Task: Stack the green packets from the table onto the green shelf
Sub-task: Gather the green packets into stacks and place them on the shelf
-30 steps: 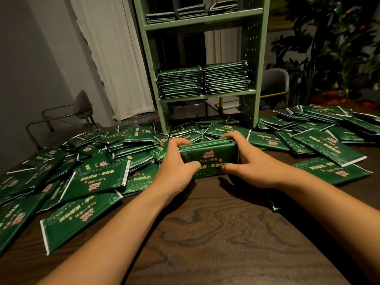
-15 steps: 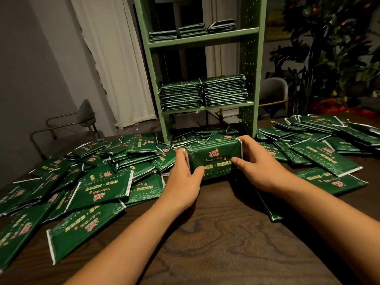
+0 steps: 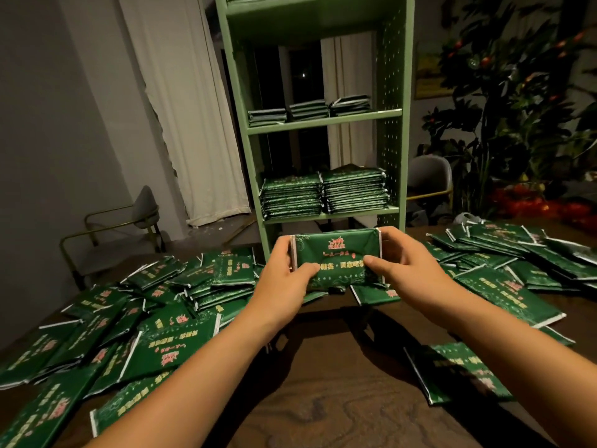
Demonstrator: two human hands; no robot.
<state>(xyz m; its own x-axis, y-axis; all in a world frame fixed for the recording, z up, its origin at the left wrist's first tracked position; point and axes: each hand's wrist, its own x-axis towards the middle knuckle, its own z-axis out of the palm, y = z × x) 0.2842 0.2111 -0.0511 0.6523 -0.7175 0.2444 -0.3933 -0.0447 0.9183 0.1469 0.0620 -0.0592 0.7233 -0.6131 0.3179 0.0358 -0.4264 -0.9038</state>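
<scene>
A bundle of green packets point(image 3: 336, 253) is lifted off the table in front of the green shelf point(image 3: 326, 121). My left hand point(image 3: 284, 279) grips its left end and my right hand point(image 3: 400, 270) grips its right end, thumbs on the printed face. The shelf's lower board point(image 3: 326, 216) carries two tall stacks of packets point(image 3: 323, 194). The board above holds three short stacks point(image 3: 308, 109). Many loose green packets point(image 3: 168, 337) lie scattered over the dark wooden table point(image 3: 339, 399) to the left and to the right point(image 3: 504, 286).
A chair point(image 3: 129, 227) stands left of the table by a white curtain point(image 3: 181, 108). Another chair point(image 3: 429, 179) and a large plant point(image 3: 523, 101) are behind the table at right. A lone packet point(image 3: 458, 370) lies near my right forearm.
Both hands have raised the bundle off the table and carried it forward toward the shelf. The view has tilted upward, showing more of the shelf.
</scene>
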